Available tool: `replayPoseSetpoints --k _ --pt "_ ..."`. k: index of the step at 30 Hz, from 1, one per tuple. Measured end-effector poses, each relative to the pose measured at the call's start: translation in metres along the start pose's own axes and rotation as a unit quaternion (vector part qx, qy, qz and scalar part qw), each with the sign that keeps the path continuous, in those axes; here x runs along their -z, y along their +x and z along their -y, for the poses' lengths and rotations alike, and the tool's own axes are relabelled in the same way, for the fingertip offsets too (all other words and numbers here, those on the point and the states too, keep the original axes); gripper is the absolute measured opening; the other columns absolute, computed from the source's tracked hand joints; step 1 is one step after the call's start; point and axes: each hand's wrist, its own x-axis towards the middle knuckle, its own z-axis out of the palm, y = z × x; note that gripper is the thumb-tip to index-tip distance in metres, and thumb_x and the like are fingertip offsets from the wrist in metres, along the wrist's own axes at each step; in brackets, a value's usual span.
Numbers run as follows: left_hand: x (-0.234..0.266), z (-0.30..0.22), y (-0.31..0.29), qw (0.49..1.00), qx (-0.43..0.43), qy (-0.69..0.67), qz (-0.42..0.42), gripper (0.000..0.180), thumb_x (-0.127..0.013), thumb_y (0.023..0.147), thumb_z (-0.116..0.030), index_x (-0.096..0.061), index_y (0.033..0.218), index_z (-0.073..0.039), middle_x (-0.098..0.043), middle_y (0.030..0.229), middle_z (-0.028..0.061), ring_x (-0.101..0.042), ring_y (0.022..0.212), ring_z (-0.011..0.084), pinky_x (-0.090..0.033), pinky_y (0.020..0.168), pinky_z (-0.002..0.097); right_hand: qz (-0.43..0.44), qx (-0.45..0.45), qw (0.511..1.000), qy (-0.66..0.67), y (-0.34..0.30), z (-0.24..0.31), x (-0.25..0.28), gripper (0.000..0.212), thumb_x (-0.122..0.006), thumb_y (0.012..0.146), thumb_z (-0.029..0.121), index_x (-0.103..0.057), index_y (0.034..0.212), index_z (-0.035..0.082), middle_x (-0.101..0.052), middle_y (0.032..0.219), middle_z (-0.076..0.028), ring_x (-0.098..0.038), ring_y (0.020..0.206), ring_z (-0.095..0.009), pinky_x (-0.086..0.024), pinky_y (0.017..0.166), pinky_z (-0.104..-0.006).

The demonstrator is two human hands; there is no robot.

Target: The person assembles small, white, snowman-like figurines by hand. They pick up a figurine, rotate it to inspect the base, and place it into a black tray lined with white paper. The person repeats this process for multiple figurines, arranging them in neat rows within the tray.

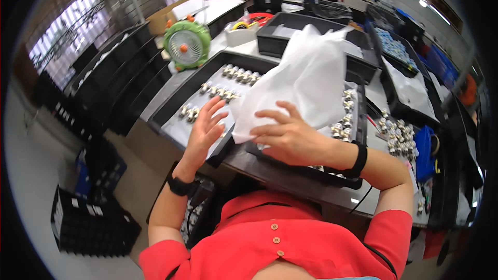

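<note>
A thin white sheet (301, 78) stands billowed and creased over the black tray on the right (363, 119). My right hand (293, 137) is in front of the sheet's lower part, fingers spread and curved; whether it touches the sheet is unclear. My left hand (202, 132) is raised over the near edge of the left black tray (171, 101), fingers apart, holding nothing. Small metal-and-white parts (220, 92) lie in rows on a white liner in the left tray. More of these parts (342, 129) show in the right tray, where the sheet hides much of the contents.
A green fan (187, 44) stands behind the left tray, near a white holder with tape (241, 33). Another black tray (277, 41) is at the back. Loose parts (399, 137) and a blue bin (425, 153) sit at right. Stacked black trays (122, 75) are at left; people work farther back.
</note>
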Motion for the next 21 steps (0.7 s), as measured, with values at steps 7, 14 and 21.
replayPoseSetpoints --k 7,14,21 --pt "0.012 0.025 0.016 0.990 0.086 0.043 -0.102 0.017 -0.058 0.088 -0.011 -0.059 0.103 -0.001 -0.065 0.091 0.0017 -0.061 0.074 0.0069 -0.049 0.065 0.0211 0.025 -0.008 0.998 0.065 0.012 0.001 -0.030 0.034 -0.072 0.070 0.019 -0.062 0.102 0.014 -0.056 0.115 -0.002 -0.042 0.121 -0.024 -0.028 0.101 -0.0499" --pt "0.058 0.011 0.002 0.977 0.108 -0.004 -0.184 0.017 -0.055 0.090 -0.014 -0.058 0.104 -0.005 -0.063 0.095 0.0020 -0.059 0.086 0.0072 -0.047 0.076 0.0234 -0.054 -0.297 0.944 0.131 -0.021 -0.085 -0.009 0.055 -0.068 0.080 0.024 -0.047 0.127 0.004 -0.048 0.128 -0.017 -0.045 0.120 -0.030 -0.035 0.101 -0.0395" --pt "0.061 0.002 -0.022 0.966 0.057 0.109 -0.226 0.048 -0.062 0.084 -0.008 -0.043 0.127 0.000 -0.050 0.121 0.0104 -0.052 0.106 0.0180 -0.043 0.092 0.0305 -0.040 -0.429 0.794 0.429 0.002 -0.119 -0.032 0.062 -0.062 0.086 0.038 -0.043 0.130 -0.001 -0.050 0.128 -0.017 -0.047 0.119 -0.021 -0.041 0.094 -0.0314"
